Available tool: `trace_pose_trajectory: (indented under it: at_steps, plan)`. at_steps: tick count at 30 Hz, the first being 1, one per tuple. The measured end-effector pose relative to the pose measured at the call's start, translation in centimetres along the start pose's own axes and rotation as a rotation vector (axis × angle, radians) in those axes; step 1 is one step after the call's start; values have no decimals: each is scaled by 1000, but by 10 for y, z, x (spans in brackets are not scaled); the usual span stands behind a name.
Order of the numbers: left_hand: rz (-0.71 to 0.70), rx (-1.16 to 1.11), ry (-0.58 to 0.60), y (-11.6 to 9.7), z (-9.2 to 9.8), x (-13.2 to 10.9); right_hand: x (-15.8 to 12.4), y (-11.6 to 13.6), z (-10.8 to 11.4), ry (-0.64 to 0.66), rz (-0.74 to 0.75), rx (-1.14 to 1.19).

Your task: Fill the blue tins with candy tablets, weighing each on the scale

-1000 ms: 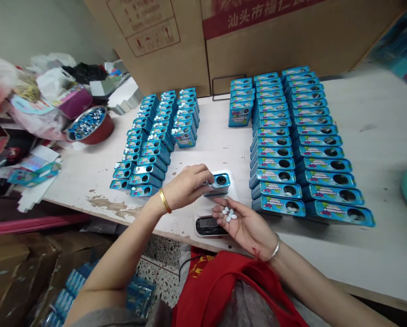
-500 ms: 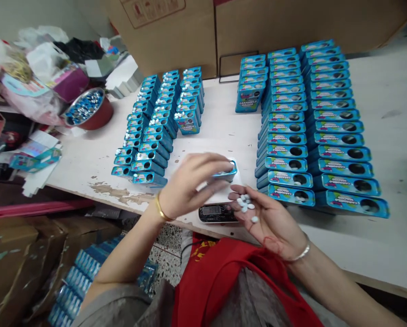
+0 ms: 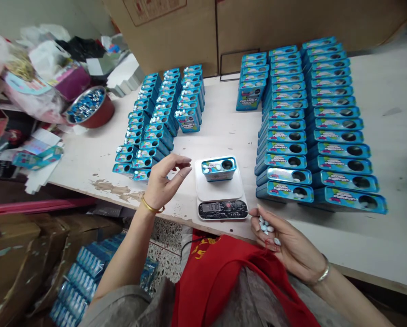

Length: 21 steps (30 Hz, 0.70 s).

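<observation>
A blue candy tin [image 3: 219, 174] stands upright on the white kitchen scale [image 3: 220, 193], its round opening at the right of the top. A few pale candies [image 3: 206, 170] lie on the tin's lid. The scale's display [image 3: 212, 207] shows digits that look like 157.0. To the left of the scale, my left hand [image 3: 166, 179] hovers with thumb and fingers apart and nothing between them. Just right of the scale, my right hand [image 3: 275, 236] is turned palm up, its curled fingers cupping several pale blue-white candies [image 3: 265, 225].
Rows of blue tins [image 3: 285, 136] stand on the right. More tins [image 3: 156, 131], many with candies on their lids, stand on the left. A red bowl [image 3: 99, 116] of blue-wrapped pieces sits farther left. Cardboard boxes [image 3: 169, 41] back the table; a wire frame [image 3: 235, 66] stands before them.
My left hand has moved left, off the tin, uncovering it and the scale. My right hand has drawn back right and down with the candies, its fingers more curled.
</observation>
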<state>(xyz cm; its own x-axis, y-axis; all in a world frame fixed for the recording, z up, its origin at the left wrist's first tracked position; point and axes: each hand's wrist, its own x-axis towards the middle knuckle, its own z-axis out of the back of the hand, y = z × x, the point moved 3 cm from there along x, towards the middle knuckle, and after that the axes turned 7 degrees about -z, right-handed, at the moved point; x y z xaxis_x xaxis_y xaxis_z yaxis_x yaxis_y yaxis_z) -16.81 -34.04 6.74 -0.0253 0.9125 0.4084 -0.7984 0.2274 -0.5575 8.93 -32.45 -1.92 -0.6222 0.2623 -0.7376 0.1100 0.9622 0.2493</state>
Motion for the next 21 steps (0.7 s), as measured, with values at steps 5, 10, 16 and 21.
trace_pose_trajectory:
  at_steps: [5,10,16,21]
  plan:
    - [-98,-7,85,-1,-10,1,2,-4,0,45,-50,81]
    - [-220,91,305,-7,-20,12,8,-5,-4,65,-67,69]
    - [-223,196,594,-5,-26,34,16,-8,-14,90,-89,30]
    - [-229,43,612,-10,-20,42,23,-7,-23,120,-107,25]
